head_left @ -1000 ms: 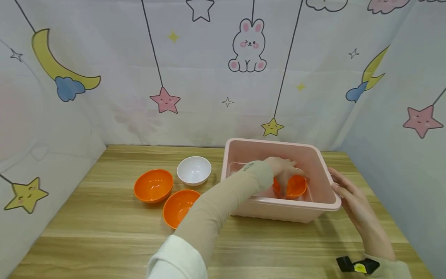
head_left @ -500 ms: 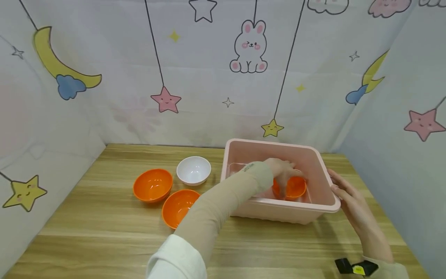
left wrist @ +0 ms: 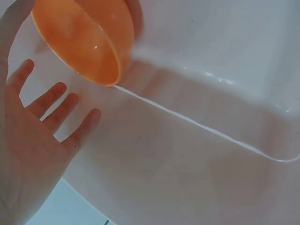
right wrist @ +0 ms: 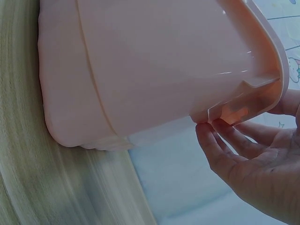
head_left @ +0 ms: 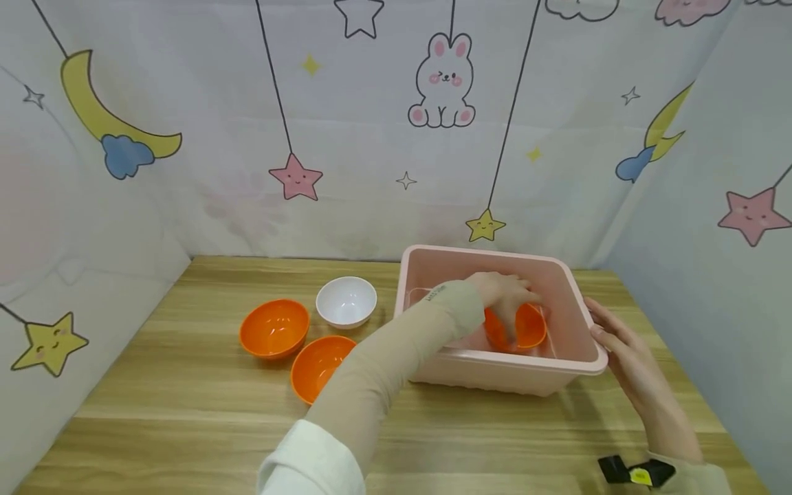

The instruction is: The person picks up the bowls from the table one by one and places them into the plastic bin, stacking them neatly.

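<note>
My left hand (head_left: 506,297) reaches down into a pink plastic tub (head_left: 482,375), over an orange bowl (head_left: 531,327) standing tilted inside. In the left wrist view, the thumb (left wrist: 16,21) is at the bowl's edge, while the other fingers are spread and apart from the bowl (left wrist: 79,42). Whether the thumb touches it I cannot tell. At the tub's right end, my right hand (head_left: 631,354) grips the rim, with fingertips (right wrist: 204,133) under the lip and the thumb along the rim's edge.
Two orange bowls (head_left: 274,330) and a white bowl (head_left: 346,302) sit on the wooden table (head_left: 204,419) left of the tub. The left forearm partly covers the nearer orange bowl (head_left: 312,371). Patterned cloth (head_left: 371,137) stands behind and at both sides.
My left hand has shifted slightly inside the tub, and the orange bowl under it shows a slightly different tilt. My right hand keeps its grip on the rim.
</note>
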`<state>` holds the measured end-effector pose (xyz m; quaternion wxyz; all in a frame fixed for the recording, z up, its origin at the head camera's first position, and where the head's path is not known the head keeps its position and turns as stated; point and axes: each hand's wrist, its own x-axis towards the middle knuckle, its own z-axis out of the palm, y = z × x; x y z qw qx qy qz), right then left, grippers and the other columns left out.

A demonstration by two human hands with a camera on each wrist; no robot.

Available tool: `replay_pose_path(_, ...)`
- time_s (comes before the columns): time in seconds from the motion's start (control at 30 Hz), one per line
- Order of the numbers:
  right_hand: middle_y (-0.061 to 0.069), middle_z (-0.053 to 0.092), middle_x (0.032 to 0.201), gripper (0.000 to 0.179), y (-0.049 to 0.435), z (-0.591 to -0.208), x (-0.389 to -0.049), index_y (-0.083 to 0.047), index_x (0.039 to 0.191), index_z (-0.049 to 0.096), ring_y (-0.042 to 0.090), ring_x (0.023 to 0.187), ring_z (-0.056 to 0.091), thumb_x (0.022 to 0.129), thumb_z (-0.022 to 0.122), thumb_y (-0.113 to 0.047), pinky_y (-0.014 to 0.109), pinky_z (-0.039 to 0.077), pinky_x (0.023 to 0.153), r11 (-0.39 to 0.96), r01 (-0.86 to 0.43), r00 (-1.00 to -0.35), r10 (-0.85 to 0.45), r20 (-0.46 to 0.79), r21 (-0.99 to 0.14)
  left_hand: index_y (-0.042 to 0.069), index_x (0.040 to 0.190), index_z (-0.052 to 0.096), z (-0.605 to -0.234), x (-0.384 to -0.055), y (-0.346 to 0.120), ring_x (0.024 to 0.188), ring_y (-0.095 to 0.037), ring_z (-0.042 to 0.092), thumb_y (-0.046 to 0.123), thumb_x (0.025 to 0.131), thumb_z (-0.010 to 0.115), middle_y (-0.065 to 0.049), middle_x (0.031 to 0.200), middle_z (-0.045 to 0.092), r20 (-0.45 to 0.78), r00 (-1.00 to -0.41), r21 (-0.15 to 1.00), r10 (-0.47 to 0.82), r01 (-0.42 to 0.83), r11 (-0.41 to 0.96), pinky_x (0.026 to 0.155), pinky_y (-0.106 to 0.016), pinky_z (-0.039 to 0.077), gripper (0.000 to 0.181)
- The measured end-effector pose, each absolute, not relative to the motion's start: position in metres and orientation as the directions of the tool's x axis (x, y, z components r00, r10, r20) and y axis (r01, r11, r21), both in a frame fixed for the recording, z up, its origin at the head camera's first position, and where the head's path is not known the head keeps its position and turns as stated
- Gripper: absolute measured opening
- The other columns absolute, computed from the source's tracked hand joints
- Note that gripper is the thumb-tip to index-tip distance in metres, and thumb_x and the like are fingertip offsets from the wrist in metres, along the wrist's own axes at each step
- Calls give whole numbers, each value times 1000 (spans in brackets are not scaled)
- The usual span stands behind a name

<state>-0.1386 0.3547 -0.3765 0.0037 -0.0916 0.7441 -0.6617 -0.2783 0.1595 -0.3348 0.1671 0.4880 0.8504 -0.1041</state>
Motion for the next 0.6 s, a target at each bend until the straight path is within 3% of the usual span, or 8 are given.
replay_pose_path(0.37,-15,37,137,51,353,-376,-138,-13,146,19,-14,113,45,98,37,-15,8,41,84,101,-110,-986,-139,96,-989,46,141,18,-323,-281,160,138,-14,19,59,69,66,10,152,17,-384,-484,47,787,841,540,110,-36,30,87)
replay_pose_path(0.6,-15,44,130,51,353,-376,-138,-7,145,20,-9,110,49,98,37,-11,9,44,82,80,-172,-977,-143,160,-982,48,141,14,-312,-284,161,142,-13,11,63,71,62,12,153,11,-353,-504,117,788,812,572,113,-38,26,85)
